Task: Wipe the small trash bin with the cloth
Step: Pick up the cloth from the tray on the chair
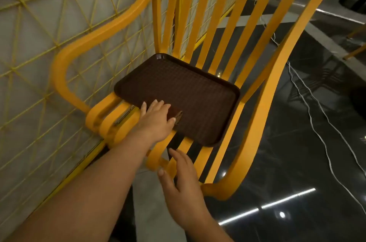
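While the left hand [156, 118] lies flat on the near-left corner of a dark brown tray [184, 93], fingers spread and pointing away, thumb out to the right, it grips nothing; it just presses on the textured surface by the tray rim. Small brownish scrap [178, 116] sits on the tray right at the thumb tip, too small to tell what it is. Right hand [181, 178] hovers lower in view, open, fingers loosely apart, empty, over the front slats of the seat and apart from the tray. Tray rests on the slatted seat of a big yellow-orange chair [263, 103], with curved armrests on both sides and a tall slatted back behind. Left of the chair stands a yellow wire-grid panel [49, 40] against a pale wall. Glossy black floor [297, 162] to the right, light reflections on it, and thin white cords [309, 103] trailing across. Grey floor strip runs under the forearms. Small trash bin and cloth: neither is in view, so I cannot tell where they are.
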`<state>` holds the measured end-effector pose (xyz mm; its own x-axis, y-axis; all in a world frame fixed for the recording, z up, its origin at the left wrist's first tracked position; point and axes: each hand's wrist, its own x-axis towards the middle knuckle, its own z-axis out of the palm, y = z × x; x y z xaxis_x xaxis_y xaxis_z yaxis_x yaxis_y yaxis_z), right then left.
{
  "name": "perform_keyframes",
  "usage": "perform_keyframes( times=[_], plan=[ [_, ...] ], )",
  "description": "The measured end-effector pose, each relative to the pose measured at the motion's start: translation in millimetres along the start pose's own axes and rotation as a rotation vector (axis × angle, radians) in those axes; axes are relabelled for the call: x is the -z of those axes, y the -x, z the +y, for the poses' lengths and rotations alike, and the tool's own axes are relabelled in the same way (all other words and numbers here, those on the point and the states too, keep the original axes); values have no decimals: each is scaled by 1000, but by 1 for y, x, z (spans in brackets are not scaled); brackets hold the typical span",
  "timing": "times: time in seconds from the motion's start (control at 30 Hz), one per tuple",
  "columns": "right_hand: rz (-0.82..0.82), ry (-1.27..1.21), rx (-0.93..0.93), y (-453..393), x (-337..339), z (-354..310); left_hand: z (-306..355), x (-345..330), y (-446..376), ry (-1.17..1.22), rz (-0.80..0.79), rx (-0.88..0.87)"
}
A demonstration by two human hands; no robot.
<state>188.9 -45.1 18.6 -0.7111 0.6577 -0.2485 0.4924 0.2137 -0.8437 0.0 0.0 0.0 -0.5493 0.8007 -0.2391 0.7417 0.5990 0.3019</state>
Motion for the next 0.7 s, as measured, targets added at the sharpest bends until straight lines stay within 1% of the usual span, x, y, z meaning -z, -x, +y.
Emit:
perform_keyframes(
  times=[0.1,0.17,0.23,0.3,0.5,0.6,0.7],
  plan=[
    [-18,-18,-4,-4,-2,7,2,-10,-10,-79,-47,71],
    [-31,-21,-7,-7,-2,10,3,-18,-14,-117,-71,82],
    [-34,-27,0,-10,-2,11,3,-23,-15,-138,-20,89],
    [-26,-26,11,-13,-3,14,3,-26,-14,-137,65,93],
    [-13,-42,-23,-20,-11,17,3,-27,-18,-90,207,98],
    [6,-46,-28,-23,-13,17,-5,-23,-17,-14,245,98],
    [47,-83,-28,-27,-14,7,-15,-11,0,260,305,117]
  ],
)
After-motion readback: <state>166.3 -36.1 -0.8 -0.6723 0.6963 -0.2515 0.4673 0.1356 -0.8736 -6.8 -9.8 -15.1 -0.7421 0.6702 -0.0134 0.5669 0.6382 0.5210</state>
